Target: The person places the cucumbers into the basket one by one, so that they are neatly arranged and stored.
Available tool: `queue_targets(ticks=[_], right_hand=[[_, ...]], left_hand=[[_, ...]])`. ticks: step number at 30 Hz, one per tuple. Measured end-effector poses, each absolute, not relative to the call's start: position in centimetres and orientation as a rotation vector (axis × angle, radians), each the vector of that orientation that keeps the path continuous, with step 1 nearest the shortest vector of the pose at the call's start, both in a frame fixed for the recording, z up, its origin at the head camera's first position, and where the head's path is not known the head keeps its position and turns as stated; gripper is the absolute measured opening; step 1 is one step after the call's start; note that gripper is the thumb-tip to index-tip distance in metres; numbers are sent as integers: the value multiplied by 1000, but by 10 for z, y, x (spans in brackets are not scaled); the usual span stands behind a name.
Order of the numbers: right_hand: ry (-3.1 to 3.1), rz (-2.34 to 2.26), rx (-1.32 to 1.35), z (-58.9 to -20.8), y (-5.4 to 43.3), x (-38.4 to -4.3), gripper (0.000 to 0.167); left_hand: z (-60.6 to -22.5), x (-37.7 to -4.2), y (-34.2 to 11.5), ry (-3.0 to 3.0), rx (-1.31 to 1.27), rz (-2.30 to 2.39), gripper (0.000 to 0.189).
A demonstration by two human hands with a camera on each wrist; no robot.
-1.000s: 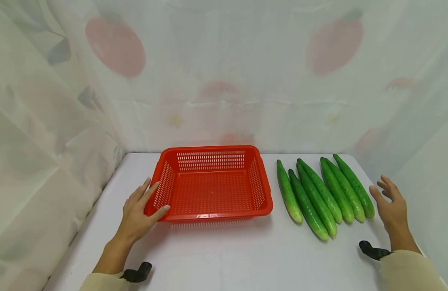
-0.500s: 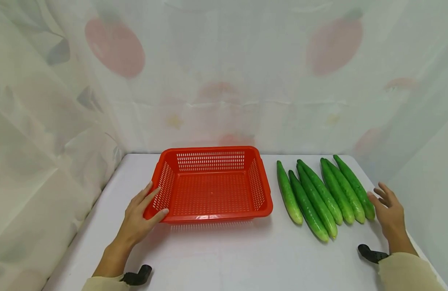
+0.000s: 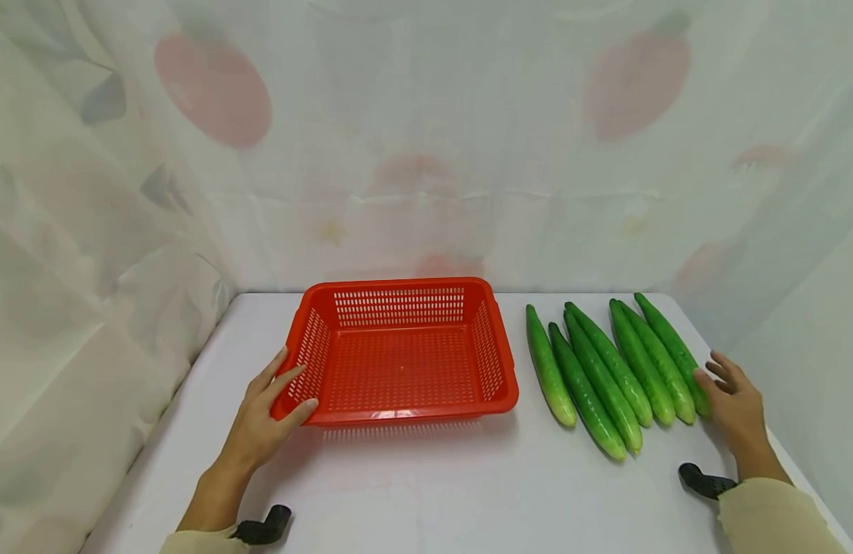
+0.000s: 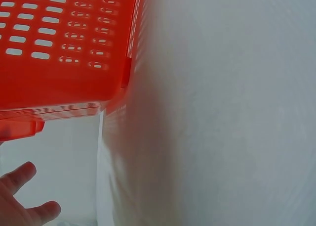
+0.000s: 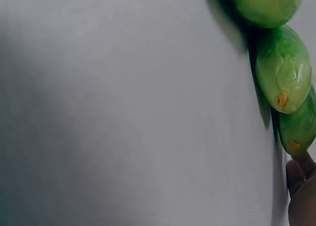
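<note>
A red plastic basket [image 3: 406, 417] with slotted sides stands on the table, left of centre. My left hand [image 3: 255, 431] is at its front left corner, fingers spread along the left rim and thumb by the front rim; firm contact is hard to judge. In the left wrist view two fingers [image 4: 47, 212] show below the basket wall [image 4: 64, 82]. Several green cucumbers lie side by side on the right. By the near end of the rightmost cucumber [image 3: 672, 342] is my right hand [image 3: 738, 408], thumb close to or touching it, fingers loosely bent.
The white table [image 3: 468, 492] carries the basket and cucumbers, with a gap between them. A patterned curtain [image 3: 419, 138] hangs behind and along the left side. At the right stands a pale wall or sheet [image 3: 814, 323]. Black wrist cameras sit by both cuffs.
My right hand has moved left and slightly down, up to the rightmost cucumber. The left hand has stayed nearly in place at the basket. Basket and cucumbers lie as before.
</note>
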State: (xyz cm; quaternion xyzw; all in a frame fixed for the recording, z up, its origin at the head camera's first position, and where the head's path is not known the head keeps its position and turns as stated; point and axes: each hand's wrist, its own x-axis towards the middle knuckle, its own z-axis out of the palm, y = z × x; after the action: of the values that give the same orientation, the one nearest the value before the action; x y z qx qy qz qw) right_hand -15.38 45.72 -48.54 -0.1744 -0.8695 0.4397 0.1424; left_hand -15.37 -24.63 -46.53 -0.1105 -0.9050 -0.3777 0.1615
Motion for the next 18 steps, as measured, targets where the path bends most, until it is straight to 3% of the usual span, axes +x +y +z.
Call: queue_targets(ticks=[18], right_hand=[[-2661, 1162, -590, -479, 454, -154, 70]], left_hand=[[-468, -156, -248, -2558, -331, -1094, 57]])
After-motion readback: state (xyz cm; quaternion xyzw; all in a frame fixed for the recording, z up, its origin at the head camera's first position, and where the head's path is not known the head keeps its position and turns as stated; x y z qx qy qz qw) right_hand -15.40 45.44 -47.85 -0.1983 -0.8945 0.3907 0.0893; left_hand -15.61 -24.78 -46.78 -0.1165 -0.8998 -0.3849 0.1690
